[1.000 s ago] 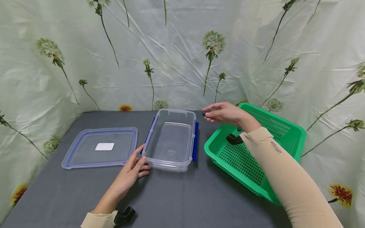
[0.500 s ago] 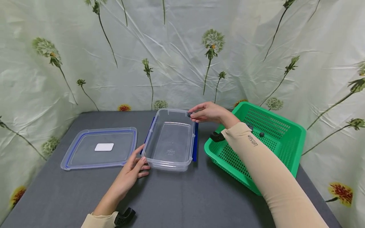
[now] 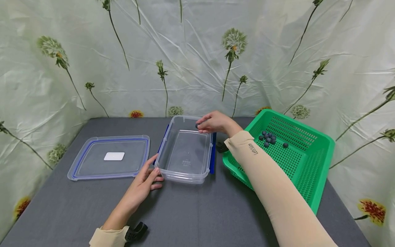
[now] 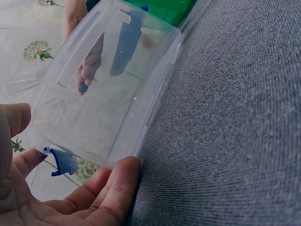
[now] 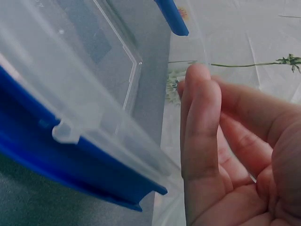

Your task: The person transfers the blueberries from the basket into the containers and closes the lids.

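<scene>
My right hand (image 3: 213, 122) pinches a blueberry (image 4: 83, 87) over the far right part of a clear plastic container (image 3: 182, 159). In the right wrist view its fingertips (image 5: 202, 89) meet the thumb, and the berry is mostly hidden. My left hand (image 3: 143, 185) grips the container's near left corner, thumb by the rim and fingertips (image 4: 123, 172) low on the wall. Blue latches (image 3: 213, 154) hang along the container's sides. The inside shows only its bare floor. Several more blueberries (image 3: 268, 138) lie in a green basket (image 3: 322, 164) at the right.
Left of the container, a clear lid (image 3: 92, 164) with a blue seal and a white label (image 3: 114, 156) lies flat on the grey cloth-covered table (image 3: 197, 212). A flower-printed curtain (image 3: 191, 68) stands behind the table and along both sides.
My right hand has moved left with the blueberry, from beside the green basket to over the container. The basket's blueberries have come into view. My left hand stays on the container's corner.
</scene>
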Tool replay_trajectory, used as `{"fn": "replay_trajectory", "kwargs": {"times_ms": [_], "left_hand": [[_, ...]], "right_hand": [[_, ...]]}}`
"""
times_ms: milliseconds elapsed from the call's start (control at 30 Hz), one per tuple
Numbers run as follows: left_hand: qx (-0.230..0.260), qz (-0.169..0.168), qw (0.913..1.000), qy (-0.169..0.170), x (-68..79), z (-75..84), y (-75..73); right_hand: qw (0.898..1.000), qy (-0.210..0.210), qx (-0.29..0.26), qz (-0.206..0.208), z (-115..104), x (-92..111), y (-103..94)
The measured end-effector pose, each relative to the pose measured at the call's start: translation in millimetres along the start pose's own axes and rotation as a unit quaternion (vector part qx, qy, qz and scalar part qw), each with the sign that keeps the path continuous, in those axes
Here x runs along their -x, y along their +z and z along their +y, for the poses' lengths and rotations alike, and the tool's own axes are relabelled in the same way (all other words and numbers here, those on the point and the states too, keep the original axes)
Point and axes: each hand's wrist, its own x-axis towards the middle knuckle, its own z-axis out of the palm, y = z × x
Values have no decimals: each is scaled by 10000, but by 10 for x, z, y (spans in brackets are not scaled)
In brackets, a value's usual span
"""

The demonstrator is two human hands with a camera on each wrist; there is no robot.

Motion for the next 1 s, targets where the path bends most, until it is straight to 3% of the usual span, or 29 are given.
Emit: {"fn": "replay_trajectory", "kwargs": {"times_ms": [233, 567, 1000], "left_hand": [[-44, 6, 10000, -59, -3, -18, -10], [-112, 44, 9999, -61, 12, -30, 0], [-88, 78, 9999, 14, -11, -19, -6]], "right_hand": [[9991, 161, 75, 375, -44, -72, 112], [9977, 292, 160, 585, -37, -150, 214], [9985, 330, 150, 406, -92, -124, 198]]}}
